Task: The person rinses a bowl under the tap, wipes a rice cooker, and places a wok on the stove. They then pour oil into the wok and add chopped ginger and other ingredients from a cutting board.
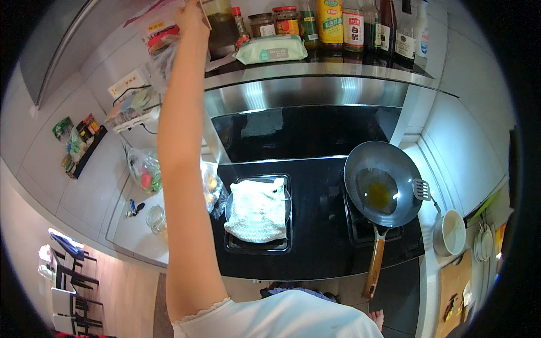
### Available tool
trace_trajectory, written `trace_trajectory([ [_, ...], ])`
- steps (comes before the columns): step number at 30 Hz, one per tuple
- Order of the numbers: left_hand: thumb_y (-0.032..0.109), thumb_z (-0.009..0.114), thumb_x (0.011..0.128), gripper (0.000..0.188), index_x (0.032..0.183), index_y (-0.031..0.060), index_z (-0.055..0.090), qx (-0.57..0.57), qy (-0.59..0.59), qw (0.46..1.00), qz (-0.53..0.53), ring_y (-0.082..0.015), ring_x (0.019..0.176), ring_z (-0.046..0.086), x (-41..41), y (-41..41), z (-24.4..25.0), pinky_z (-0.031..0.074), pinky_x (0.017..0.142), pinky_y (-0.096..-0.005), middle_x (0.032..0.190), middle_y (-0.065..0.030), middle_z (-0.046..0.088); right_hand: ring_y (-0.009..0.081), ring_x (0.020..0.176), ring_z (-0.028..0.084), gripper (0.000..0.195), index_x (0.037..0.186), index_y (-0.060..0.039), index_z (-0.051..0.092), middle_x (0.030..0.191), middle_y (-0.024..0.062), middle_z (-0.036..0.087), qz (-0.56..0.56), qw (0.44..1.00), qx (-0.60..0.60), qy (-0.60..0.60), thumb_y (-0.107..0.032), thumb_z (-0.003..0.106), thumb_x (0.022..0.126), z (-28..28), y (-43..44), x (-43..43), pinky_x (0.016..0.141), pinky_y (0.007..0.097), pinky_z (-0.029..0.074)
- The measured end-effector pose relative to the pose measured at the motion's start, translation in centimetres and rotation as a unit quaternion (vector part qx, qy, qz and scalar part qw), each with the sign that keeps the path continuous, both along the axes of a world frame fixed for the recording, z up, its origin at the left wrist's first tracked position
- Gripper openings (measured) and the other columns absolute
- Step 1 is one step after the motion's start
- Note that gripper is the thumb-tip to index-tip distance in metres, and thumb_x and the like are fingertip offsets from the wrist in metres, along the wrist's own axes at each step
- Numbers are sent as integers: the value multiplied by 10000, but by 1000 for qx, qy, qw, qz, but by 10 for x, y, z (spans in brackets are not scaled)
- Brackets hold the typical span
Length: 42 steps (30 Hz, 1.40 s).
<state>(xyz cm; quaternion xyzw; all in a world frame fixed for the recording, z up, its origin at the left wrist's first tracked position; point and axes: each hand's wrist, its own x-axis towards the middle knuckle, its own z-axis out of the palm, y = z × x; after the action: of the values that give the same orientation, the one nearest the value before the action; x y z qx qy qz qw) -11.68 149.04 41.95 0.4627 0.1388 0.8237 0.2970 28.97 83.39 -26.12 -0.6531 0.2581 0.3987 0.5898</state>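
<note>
My left arm reaches up to the shelf above the stove, and my left hand (192, 17) is at the top edge beside a large jar of dark liquid (223, 34) and some plastic bags (162, 50). Whether its fingers grip anything is unclear. Part of my right hand (377, 317) shows at the bottom, low beside my body. A wok (382, 183) with a little yellow oil sits on the right burner, its wooden handle (373, 270) towards me. On its right rim lies a slotted spatula (422, 190). A white cloth (257, 211) covers a pan on the left burner.
Sauce bottles (353, 29), lidded jars (286, 21) and a wipes pack (271, 50) line the shelf. Right of the stove are a white bowl (449, 233) and a cutting board (452, 291) with food pieces. On the left counter stand a glass jar (156, 219) and bagged vegetables (146, 171).
</note>
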Motion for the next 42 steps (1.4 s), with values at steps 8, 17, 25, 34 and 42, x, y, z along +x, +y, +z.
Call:
trace_trajectory([
  [8,197,543,720,249,792,-27,462,-77,-14,969,236,-212,724,496,15,87,-42,395,650,-314,809,-129,537,170,887,439,500,1042,-75,410,999,62,438,-73,997,-15,10,-438,535,722,-17,-44,-17,724,320,415],
  [17,227,390,818,291,986,7,484,-52,579,578,573,-277,787,540,-21,123,-58,440,660,-356,931,-179,543,156,832,446,543,1130,-90,384,971,31,463,-58,994,93,-3,-446,503,737,34,-42,-66,785,324,324],
  [25,332,505,742,478,991,-76,485,-140,237,907,319,-264,871,515,-11,91,-50,415,752,-338,968,-160,533,132,658,506,298,878,-132,458,782,1,529,-16,998,66,5,-392,525,748,74,-21,-59,652,306,396],
  [34,297,472,779,434,1099,5,452,70,423,873,231,-259,1009,453,108,-89,-80,352,857,-339,1083,-145,479,114,626,524,197,917,-64,498,800,35,550,31,977,178,-117,-229,476,812,155,-39,23,574,225,433],
  [42,209,398,818,418,1211,88,322,275,611,740,-51,-216,1159,294,326,-327,-173,221,965,-371,1240,-91,330,120,646,513,179,920,-1,504,786,66,549,93,813,-103,-566,-106,506,776,205,-201,206,605,232,428],
])
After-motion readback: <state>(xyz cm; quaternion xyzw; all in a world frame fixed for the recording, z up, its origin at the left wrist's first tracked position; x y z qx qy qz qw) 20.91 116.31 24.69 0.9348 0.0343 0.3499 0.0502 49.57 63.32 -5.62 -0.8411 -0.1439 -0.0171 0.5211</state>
